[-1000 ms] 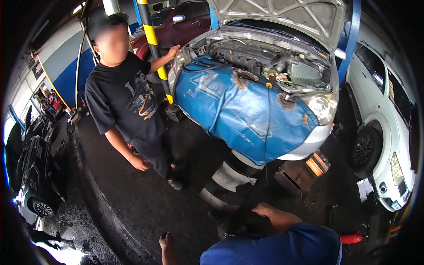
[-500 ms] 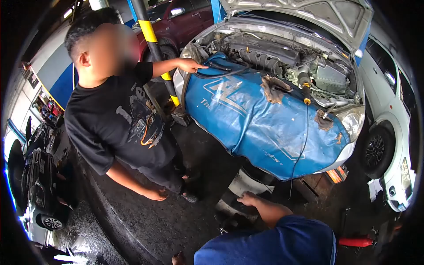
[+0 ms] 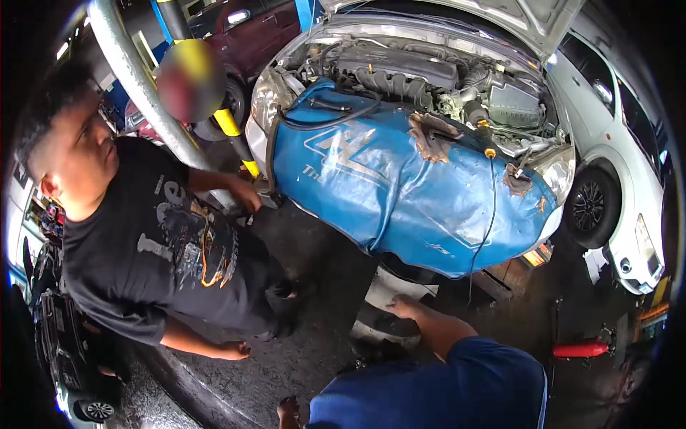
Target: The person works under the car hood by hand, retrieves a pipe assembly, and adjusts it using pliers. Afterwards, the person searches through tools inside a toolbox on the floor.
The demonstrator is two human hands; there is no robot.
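My right hand (image 3: 406, 307) reaches forward at waist height with fingers partly stretched out, and nothing shows in it. Below it on the floor lies a whitish flat panel (image 3: 379, 297) with a dark patch; they look apart. At the bottom edge, my left hand (image 3: 288, 410) hangs beside my blue shirt, small and dark, its fingers hard to make out. Ahead, a blue fender cover (image 3: 336, 189) drapes over the front of a car with its hood raised. A black hose (image 3: 336, 123) and a dirty rag (image 3: 432, 139) rest on the cover.
A co-worker in a black shirt (image 3: 157, 250) stands at the left, near a yellow-and-black post (image 3: 229, 123). The engine bay (image 3: 400, 71) holds a work light (image 3: 484, 136) with a hanging cord. A white car (image 3: 607, 143) and a red cylinder (image 3: 580, 349) are at the right.
The co-worker has pulled the pointing hand back from the blue cover and lowered it, and now appears further left. My right hand remains extended, its fingers straighter. The view has shifted.
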